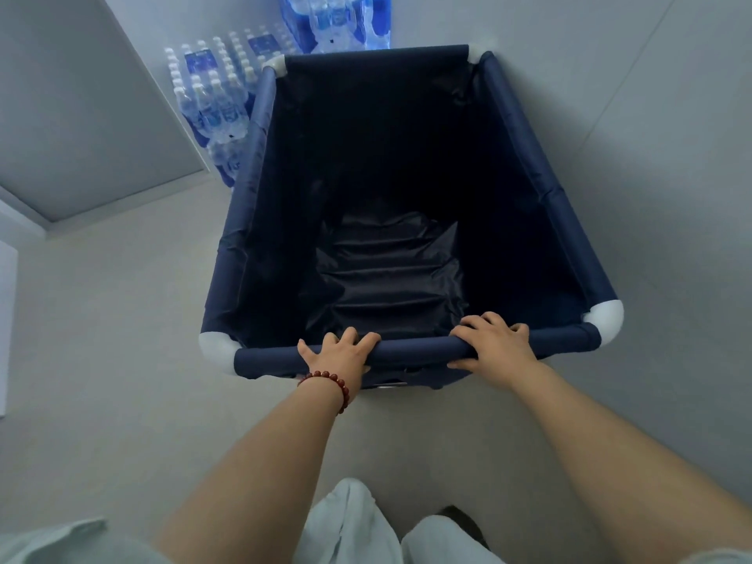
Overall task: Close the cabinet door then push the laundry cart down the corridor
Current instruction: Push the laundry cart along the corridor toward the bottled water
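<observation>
A navy fabric laundry cart (565, 221) with white corner joints fills the middle of the head view; its inside looks empty and dark. Both hands grip its near top rail (415, 348). My left hand (337, 352), with a red bead bracelet on the wrist, wraps the rail left of centre. My right hand (494, 339) wraps it right of centre. No cabinet door is clearly in view.
Shrink-wrapped packs of water bottles (211, 103) stand on the floor beyond the cart's far left corner, with more packs (337, 18) behind its far edge. A grey wall panel (81, 116) rises at left. Pale floor (671, 156) stretches to the right of the cart.
</observation>
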A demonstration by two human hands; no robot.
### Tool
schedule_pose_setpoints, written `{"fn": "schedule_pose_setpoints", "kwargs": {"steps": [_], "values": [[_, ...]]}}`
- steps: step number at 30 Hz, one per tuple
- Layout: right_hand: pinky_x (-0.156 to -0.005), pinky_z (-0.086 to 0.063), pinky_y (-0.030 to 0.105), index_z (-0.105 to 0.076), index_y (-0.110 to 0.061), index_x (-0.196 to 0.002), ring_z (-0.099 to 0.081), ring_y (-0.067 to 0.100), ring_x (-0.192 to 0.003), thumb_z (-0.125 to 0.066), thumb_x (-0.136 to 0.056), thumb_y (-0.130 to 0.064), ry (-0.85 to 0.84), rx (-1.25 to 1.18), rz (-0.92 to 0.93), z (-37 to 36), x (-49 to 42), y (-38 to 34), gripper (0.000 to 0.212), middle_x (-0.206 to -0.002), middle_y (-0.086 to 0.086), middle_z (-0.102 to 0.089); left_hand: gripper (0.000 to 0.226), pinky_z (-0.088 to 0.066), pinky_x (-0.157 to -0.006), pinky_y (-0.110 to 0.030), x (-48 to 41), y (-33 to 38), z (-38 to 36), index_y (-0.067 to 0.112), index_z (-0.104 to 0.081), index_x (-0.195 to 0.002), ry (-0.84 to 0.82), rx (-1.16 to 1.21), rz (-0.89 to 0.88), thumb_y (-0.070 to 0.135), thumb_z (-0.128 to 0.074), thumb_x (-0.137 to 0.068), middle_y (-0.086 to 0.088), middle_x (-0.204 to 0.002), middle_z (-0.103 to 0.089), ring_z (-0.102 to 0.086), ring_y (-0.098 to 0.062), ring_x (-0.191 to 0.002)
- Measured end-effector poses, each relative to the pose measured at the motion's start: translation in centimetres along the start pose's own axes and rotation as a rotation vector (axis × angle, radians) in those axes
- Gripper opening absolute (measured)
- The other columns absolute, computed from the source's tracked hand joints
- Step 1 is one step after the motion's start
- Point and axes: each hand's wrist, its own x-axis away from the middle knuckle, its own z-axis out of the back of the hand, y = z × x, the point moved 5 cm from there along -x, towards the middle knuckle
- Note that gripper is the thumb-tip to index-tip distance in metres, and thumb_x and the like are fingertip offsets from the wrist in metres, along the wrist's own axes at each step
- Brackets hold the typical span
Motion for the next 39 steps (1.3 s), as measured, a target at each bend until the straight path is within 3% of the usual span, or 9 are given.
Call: {"fn": "schedule_pose_setpoints", "kwargs": {"steps": [10,19,26,32,39], "values": [[-0.096,-0.031,0.053,-0.044,-0.035,-0.128,-0.022,0.029,-0.136,-0.049,-0.088,-0.06,-0.032,0.086,0.089,1.3,-2.2,4.5,0.047,-0.148,-0.008,-0.032,0.052,-0.016,-0.101,-0.071,-1.4,4.3,1.3,0.036,-0.024,-0.134,0.016,0.008,0.05,0.023,-0.051,-0.092,-0.002,-0.131,-0.042,-0.041,-0.03,-0.12],[-0.093,-0.031,0.052,-0.043,-0.036,-0.127,-0.029,0.03,-0.13,-0.048,-0.088,-0.059,-0.048,0.118,0.228,2.2,-2.9,8.1,0.046,-0.144,-0.008,-0.037,0.048,-0.014,-0.102,-0.072,-0.8,8.6,0.6,0.036,-0.025,-0.135,0.063,0.05,0.203,0.024,-0.048,-0.094,0.0,-0.129,-0.043,-0.041,-0.028,-0.12],[-0.09,-0.032,0.049,-0.044,-0.038,-0.123,-0.05,0.027,-0.108,-0.044,-0.087,-0.065,-0.12,0.146,0.288,2.8,-3.1,9.3,0.045,-0.121,-0.004,-0.055,0.046,-0.01,-0.103,-0.071,0.2,10.5,-0.8,0.038,-0.023,-0.134,0.108,0.092,0.285,0.03,-0.045,-0.094,0.002,-0.131,-0.038,-0.036,-0.025,-0.123],[-0.091,-0.034,0.049,-0.041,-0.04,-0.125,-0.048,0.027,-0.11,-0.037,-0.084,-0.072,-0.087,0.199,0.339,2.3,-1.7,10.3,0.052,-0.125,-0.005,-0.052,0.043,-0.009,-0.103,-0.069,1.9,11.8,-2.4,0.041,-0.029,-0.131,0.151,0.172,0.279,0.047,-0.043,-0.091,0.006,-0.133,-0.035,-0.026,-0.022,-0.129],[-0.091,-0.032,0.048,-0.039,-0.043,-0.128,-0.043,0.028,-0.113,-0.036,-0.086,-0.071,-0.064,0.183,0.338,1.4,0.0,10.4,0.05,-0.129,-0.006,-0.048,0.041,-0.013,-0.105,-0.065,3.2,12.0,-2.7,0.04,-0.028,-0.13,0.101,0.164,0.287,0.046,-0.042,-0.092,0.002,-0.124,-0.039,-0.037,-0.023,-0.117]]}}
